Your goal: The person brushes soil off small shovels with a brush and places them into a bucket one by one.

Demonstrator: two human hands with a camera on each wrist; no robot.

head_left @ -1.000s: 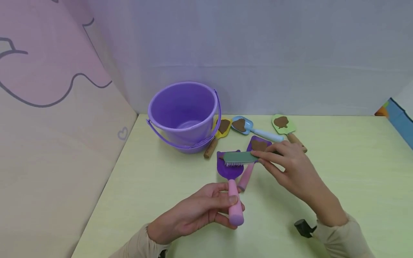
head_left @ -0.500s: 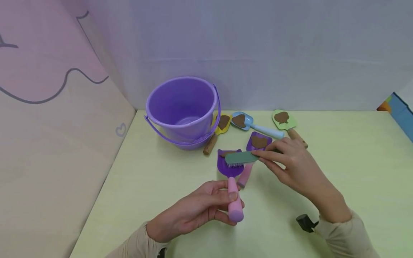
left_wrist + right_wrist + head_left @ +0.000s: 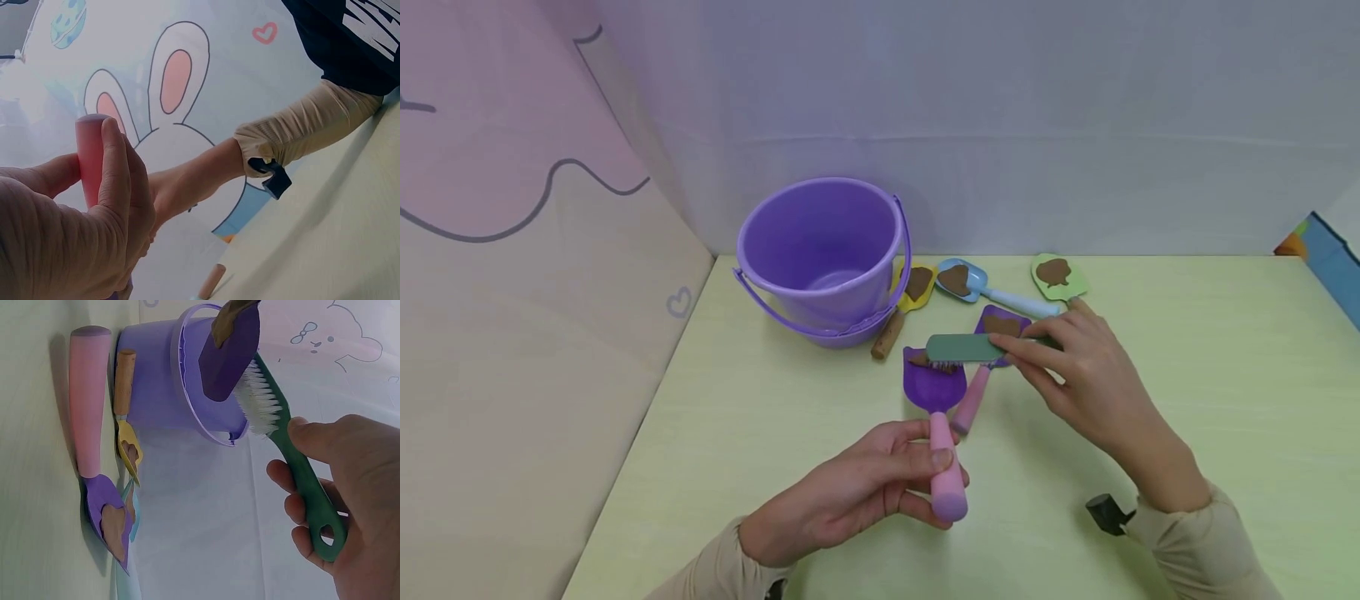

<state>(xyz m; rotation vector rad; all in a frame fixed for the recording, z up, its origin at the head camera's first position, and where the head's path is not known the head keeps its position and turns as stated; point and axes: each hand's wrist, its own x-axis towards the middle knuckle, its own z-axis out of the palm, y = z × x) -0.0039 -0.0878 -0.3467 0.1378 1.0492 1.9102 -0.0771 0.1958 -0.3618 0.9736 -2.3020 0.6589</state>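
Note:
My left hand (image 3: 857, 487) holds a toy shovel by its pink handle (image 3: 947, 475), above the table. The purple blade (image 3: 931, 392) faces up, with a brown patch near its far edge. Between thumb and fingers of my right hand (image 3: 1082, 383) is a green brush (image 3: 966, 347), its white bristles (image 3: 259, 403) down at that brown patch. In the right wrist view the fingers wrap the brush handle (image 3: 315, 500), which has a hole at its end. A second purple shovel with a pink handle (image 3: 973, 400) lies on the table, partly behind the brush.
A purple bucket (image 3: 820, 308) with its handle lowered stands at the back left. Beside it lie a yellow shovel (image 3: 904, 310), a light blue shovel (image 3: 1018, 302) and a green shovel (image 3: 1060, 292), each with a brown patch. A fabric wall (image 3: 1075, 167) rises behind the table.
The brush first drew toward me over the held blade, baring the brown patch, then moved back up toward the blade's far edge. My left hand has hardly moved.

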